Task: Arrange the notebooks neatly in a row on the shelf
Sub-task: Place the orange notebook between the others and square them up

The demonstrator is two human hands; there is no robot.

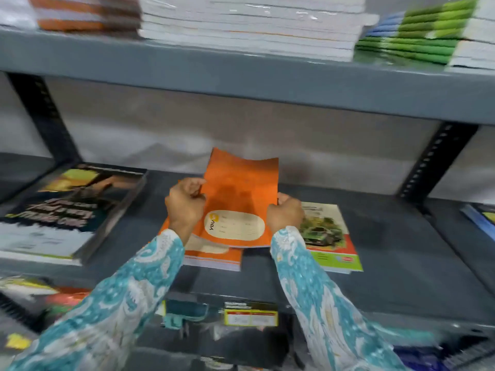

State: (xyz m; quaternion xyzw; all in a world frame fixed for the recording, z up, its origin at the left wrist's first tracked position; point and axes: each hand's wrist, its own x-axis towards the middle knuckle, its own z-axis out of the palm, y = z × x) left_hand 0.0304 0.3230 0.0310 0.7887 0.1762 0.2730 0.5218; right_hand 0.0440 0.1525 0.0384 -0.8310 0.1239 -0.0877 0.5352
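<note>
An orange notebook [241, 194] with a cream label is held tilted up above the grey shelf [388, 250]. My left hand [184, 204] grips its left edge and my right hand [285, 214] grips its right edge. Under it lies a small stack of orange notebooks [214, 257], partly hidden by my left sleeve. To the right, flat on the shelf, lies a notebook with a green picture cover [329, 234], partly behind my right wrist. A thick stack of dark-covered notebooks [67, 210] sits at the left.
The upper shelf [241, 73] carries white, orange and green stacks of books [251, 25]. Black slotted uprights [434, 162] stand at both sides. A blue book edge [479, 215] shows far right. More books and a price label [250, 314] lie below the shelf front.
</note>
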